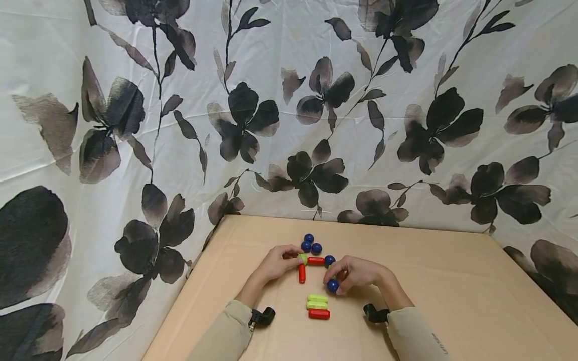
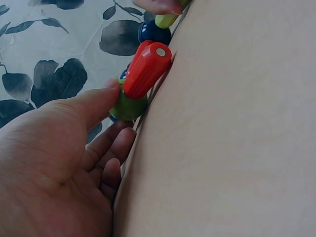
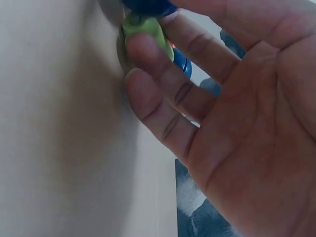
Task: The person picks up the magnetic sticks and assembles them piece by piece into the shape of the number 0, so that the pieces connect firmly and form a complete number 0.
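Note:
My left hand (image 1: pixel 276 264) pinches a green ball (image 2: pixel 129 107) between thumb and fingers. From that ball one red magnetic rod (image 1: pixel 301 274) points toward me, its end showing a small metal disc in the left wrist view. A second red rod (image 1: pixel 315 261) runs right from it to a blue ball (image 1: pixel 329 260). With its fingertips my right hand (image 1: pixel 359 273) grips a nearer blue ball (image 1: pixel 333 286). Between these two blue balls a green rod (image 3: pixel 148 29) shows in the right wrist view, partly hidden by the fingers.
Several blue balls (image 1: pixel 306 246) lie together beyond the joined pieces. Closer to me, two green rods (image 1: pixel 317 302) and a red rod (image 1: pixel 319 314) lie side by side on the light wooden table (image 1: pixel 451 296). A flowered cloth (image 1: pixel 280 135) hangs behind the table.

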A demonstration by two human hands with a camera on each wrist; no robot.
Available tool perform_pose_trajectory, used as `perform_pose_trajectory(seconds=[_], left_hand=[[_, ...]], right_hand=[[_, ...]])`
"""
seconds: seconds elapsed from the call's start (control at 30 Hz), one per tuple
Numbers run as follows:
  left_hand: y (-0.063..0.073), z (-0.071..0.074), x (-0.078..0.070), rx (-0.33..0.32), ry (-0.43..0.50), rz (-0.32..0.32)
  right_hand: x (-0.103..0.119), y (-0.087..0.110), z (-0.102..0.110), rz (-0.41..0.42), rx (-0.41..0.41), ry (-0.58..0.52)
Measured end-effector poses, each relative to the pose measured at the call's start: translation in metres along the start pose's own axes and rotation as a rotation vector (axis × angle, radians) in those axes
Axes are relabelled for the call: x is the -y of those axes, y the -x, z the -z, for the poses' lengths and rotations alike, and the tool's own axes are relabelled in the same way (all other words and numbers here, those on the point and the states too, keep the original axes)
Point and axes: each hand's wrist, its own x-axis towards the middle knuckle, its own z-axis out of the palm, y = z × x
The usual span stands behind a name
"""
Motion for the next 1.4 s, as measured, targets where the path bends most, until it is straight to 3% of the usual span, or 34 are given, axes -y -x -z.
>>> perform_pose_trajectory(seconds=[0.43, 0.63, 1.0, 1.4], left_hand=[[0.000, 0.001, 0.001, -0.003, 0.005, -0.003], [-0.001, -0.001, 0.000, -0.013, -0.003, -0.001], [-0.004, -0.005, 0.003, -0.023, -0.017, 0.001], [-0.004, -0.005, 0.004, -0.029, -0.029, -0.044]], right_hand=[[0.002, -0.003, -0.002, -0.022, -0.025, 0.015], [-0.004, -0.007, -0.002, 0.014, -0.036, 0.052], [-0.005, -0.007, 0.001, 0.027, -0.025, 0.013], [-0.004, -0.007, 0.000, 0.047, -0.030, -0.001]])
